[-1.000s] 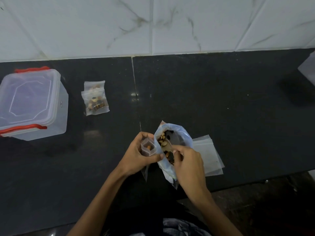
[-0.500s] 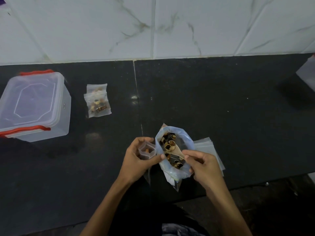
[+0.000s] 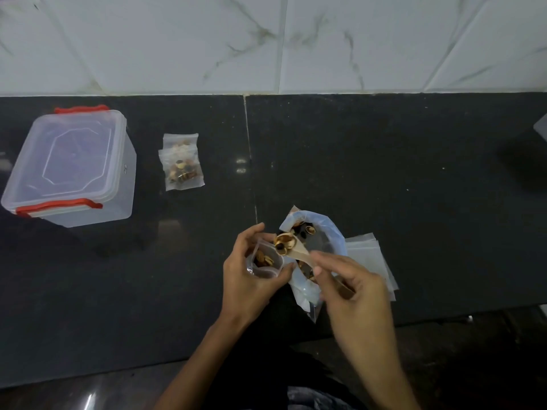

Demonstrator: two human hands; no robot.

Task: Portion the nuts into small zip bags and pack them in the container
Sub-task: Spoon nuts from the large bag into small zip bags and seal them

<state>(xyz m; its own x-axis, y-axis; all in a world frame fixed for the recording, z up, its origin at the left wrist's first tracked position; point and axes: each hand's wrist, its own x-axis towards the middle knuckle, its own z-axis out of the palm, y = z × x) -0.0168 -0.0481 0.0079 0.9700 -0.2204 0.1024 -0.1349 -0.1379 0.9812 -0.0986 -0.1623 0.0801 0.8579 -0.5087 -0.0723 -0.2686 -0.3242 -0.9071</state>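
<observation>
A person is standing at a dark worktop [image 3: 384, 161], portioning nuts. The left hand [image 3: 248, 279] is curling its fingers and thumb around a small zip bag [image 3: 265, 261], holding its mouth open and facing up; a few nuts are already lying inside it. The right hand [image 3: 352, 294] is pinching the handle of a wooden spoon [image 3: 291, 247] between thumb and fingers, with the loaded bowl of the spoon hanging just at the rim of the small bag. Nuts [image 3: 284, 241] are sitting heaped on the spoon.

Just behind and to the right of the hands, a large clear bag [image 3: 331, 235] is standing open on the worktop with more nuts showing inside, its near side partly hidden by the right hand. A stack of empty zip bags [image 3: 370, 258] is lying flat beside it, to the right, partly tucked under it.

Farther left, well apart from the hands, two filled bags [image 3: 182, 164] are lying on the worktop, one overlapping the other. Beyond them, at the left edge, a clear container [image 3: 71, 170] is sitting with its lid on and its red clips [image 3: 59, 207] showing at front and back. A white marbled tile wall [image 3: 266, 42] is running along the back of the worktop.
</observation>
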